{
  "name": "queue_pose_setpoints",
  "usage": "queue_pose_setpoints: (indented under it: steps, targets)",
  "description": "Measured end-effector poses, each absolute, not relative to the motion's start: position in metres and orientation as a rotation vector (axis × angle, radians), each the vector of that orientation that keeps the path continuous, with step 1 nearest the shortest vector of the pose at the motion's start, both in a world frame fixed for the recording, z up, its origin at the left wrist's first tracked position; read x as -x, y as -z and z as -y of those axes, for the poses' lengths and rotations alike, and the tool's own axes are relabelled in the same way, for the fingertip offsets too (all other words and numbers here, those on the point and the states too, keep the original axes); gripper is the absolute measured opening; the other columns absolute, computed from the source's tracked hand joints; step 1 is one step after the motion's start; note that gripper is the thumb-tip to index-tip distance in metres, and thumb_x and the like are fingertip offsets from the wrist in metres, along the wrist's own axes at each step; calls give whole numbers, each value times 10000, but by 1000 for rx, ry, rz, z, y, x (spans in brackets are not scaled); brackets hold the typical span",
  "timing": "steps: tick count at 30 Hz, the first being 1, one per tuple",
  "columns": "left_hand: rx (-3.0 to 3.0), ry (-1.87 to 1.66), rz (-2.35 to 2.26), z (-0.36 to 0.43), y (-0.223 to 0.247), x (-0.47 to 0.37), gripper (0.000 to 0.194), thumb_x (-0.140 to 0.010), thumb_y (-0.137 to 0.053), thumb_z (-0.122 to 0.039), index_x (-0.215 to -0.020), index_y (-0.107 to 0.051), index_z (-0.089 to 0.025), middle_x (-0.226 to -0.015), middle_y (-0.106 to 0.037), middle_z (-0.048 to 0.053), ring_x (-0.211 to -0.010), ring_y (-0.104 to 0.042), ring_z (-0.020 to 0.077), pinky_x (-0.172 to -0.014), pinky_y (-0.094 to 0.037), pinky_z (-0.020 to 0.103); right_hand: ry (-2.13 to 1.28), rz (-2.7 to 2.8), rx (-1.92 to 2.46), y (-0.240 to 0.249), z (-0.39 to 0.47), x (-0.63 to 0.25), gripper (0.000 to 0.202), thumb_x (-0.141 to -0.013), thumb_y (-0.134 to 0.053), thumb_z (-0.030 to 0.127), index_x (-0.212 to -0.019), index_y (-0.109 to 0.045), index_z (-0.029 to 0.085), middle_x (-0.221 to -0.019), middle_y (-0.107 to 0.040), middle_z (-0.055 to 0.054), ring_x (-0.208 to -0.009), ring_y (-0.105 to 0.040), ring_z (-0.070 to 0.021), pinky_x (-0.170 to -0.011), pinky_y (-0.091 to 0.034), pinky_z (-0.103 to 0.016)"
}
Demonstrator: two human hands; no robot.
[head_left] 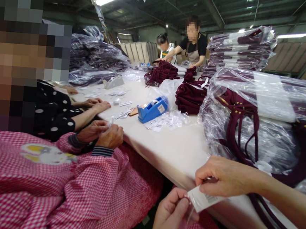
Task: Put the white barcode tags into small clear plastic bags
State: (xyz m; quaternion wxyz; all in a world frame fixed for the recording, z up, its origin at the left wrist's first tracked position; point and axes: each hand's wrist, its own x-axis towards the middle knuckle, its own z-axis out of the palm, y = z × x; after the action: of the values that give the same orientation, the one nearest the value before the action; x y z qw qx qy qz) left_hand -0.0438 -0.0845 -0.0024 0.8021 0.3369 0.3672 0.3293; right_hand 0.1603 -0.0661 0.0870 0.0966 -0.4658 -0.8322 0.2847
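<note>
A white printed tag [205, 199] is held between my two hands at the table's front edge. My right hand [221, 176] pinches its upper right part between thumb and fingers. Below and to the left, my left hand [173, 215] is closed at the tag's left end, with a thin clear strip hanging from its fingers. Just behind my right hand lie maroon bags [240, 110] in clear plastic, their straps drooping over the table edge.
A blue tape dispenser [153, 109] and scattered tags [160, 122] sit mid-table [171, 147]. At the left, a person in a pink checked sleeve [91, 183] works close by. More plastic-wrapped stacks [240, 47] and two people stand at the back.
</note>
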Motion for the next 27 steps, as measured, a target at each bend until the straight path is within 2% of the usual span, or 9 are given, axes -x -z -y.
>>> queue_pose_setpoints:
  steps: [9, 15, 21, 27]
  targets:
    - [-744, -740, -799, 86, 11, 40, 325, -758, -698, -475, -773, -584, -171, -594, -676, 10, -488, -564, 100, -508, -407, 200, -870, 2467, 1361, -80, 64, -163, 183, -780, -543, 177, -773, -726, 178, -619, -648, 25, -571, -539, -92, -570, -339, -195]
    - [-761, -706, -827, 87, 8, 38, 339, -719, -733, -477, -780, -579, -181, -572, -670, 10, -499, -597, 123, -498, -411, 200, -854, 2457, 1389, -74, 66, -164, 189, -754, -545, 170, -777, -733, 178, -616, -655, 22, -570, -542, -96, -573, -337, -201]
    - [-866, -748, -929, 83, 0, 39, 289, -656, -795, -416, -682, -690, -148, -575, -637, -17, -544, -535, 98, -572, -413, 198, -851, 2444, 1379, -70, 69, -164, 183, -738, -554, 173, -763, -735, 191, -602, -651, 25, -548, -531, -95, -573, -335, -208]
    - [-872, -748, -974, 84, 1, 40, 235, -640, -807, -385, -708, -775, -162, -654, -705, 17, -618, -582, 137, -662, -455, 238, -906, 2439, 1353, -64, 71, -163, 190, -749, -546, 179, -778, -734, 182, -588, -627, 37, -524, -506, -77, -552, -332, -193]
